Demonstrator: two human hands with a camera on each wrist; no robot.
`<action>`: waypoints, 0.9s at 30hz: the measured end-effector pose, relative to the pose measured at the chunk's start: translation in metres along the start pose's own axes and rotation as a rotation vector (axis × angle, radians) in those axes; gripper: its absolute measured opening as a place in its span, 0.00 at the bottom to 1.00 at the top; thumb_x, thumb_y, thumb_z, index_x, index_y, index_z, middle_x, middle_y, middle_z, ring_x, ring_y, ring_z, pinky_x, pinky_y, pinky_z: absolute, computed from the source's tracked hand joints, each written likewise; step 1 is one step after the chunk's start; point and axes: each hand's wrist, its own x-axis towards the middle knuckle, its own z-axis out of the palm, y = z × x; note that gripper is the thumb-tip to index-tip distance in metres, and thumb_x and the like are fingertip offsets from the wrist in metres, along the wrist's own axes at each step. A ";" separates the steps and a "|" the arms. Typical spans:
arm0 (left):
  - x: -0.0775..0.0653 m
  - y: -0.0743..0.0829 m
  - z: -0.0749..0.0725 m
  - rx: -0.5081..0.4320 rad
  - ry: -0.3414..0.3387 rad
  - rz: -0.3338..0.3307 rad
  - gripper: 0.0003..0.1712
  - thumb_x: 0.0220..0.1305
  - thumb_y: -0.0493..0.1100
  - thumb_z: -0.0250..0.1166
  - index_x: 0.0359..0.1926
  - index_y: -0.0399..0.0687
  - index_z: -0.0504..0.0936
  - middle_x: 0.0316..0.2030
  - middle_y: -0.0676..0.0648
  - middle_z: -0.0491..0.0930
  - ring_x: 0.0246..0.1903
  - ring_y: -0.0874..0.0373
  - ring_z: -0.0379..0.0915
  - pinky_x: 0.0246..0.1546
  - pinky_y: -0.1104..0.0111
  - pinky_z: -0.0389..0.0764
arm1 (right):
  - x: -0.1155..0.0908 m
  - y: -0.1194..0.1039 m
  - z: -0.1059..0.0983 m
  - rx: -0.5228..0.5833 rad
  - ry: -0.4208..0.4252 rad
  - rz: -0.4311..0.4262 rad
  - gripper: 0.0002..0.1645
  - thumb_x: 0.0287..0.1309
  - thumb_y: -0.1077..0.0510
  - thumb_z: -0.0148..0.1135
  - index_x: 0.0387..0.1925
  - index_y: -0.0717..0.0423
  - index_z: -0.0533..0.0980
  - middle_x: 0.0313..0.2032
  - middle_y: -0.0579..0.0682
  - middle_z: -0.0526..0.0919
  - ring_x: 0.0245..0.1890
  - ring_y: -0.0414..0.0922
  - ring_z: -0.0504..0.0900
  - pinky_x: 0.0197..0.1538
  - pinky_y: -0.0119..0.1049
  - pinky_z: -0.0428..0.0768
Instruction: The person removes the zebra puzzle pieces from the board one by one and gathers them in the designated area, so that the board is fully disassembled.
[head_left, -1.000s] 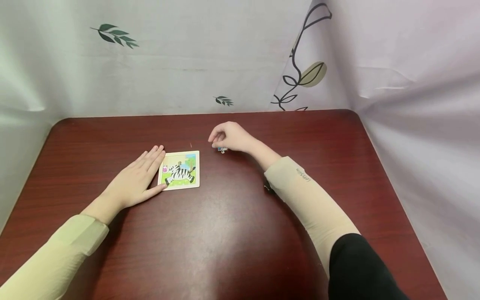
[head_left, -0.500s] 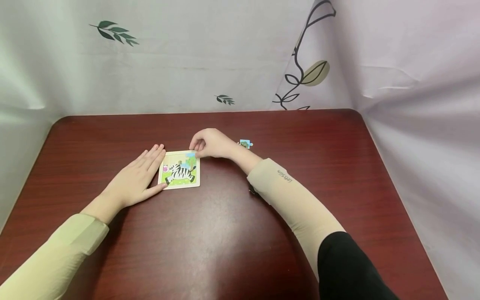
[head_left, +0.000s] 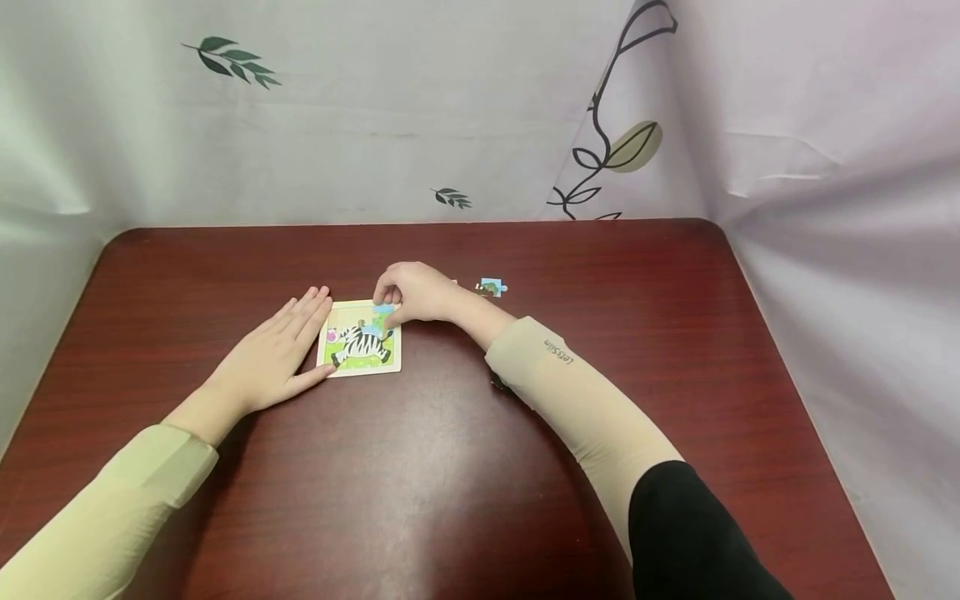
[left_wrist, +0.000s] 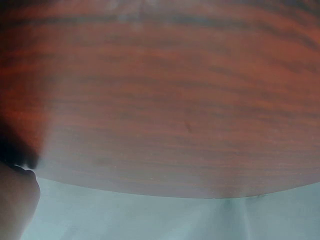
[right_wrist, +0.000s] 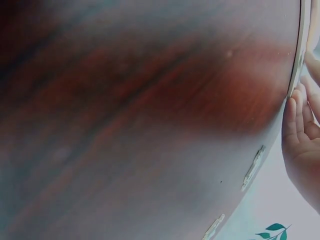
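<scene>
A small square zebra jigsaw puzzle (head_left: 352, 354) lies in its pale frame on the table. Its upper left part shows bare wood colour. My left hand (head_left: 262, 358) lies flat at the puzzle's left side, fingers straight, with fingertips and thumb on the frame. My right hand (head_left: 420, 292) bends over the upper right corner, fingertips at the top edge and thumb on the picture. A blue patch shows between them; whether they pinch a piece is hidden. In the right wrist view, the bent fingers (right_wrist: 295, 120) meet the frame's edge.
A blue and green puzzle piece (head_left: 491, 287) lies behind the right forearm. Two loose pieces show in the right wrist view, one nearer (right_wrist: 214, 227) and another nearer the hand (right_wrist: 254, 167). A patterned curtain (head_left: 360, 117) hangs behind the table (head_left: 450, 467).
My right hand has moved left from the loose pieces to the puzzle's corner, uncovering a loose piece. Since half a second ago its thumb has slid lower on the picture. The left hand stays put.
</scene>
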 end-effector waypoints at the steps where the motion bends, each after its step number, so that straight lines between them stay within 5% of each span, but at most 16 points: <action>1: 0.000 0.000 0.000 0.001 -0.001 -0.001 0.57 0.70 0.61 0.65 0.83 0.32 0.50 0.83 0.32 0.51 0.84 0.38 0.47 0.86 0.69 0.30 | 0.000 -0.001 0.000 -0.014 -0.003 -0.006 0.19 0.58 0.55 0.81 0.49 0.55 0.86 0.44 0.49 0.84 0.44 0.41 0.81 0.50 0.25 0.78; 27: 0.001 -0.002 0.002 0.001 0.001 0.002 0.57 0.69 0.61 0.65 0.83 0.31 0.50 0.84 0.32 0.50 0.84 0.38 0.47 0.86 0.68 0.30 | -0.001 -0.003 0.003 -0.055 0.004 -0.007 0.22 0.58 0.55 0.81 0.51 0.54 0.82 0.47 0.49 0.83 0.47 0.42 0.79 0.51 0.27 0.77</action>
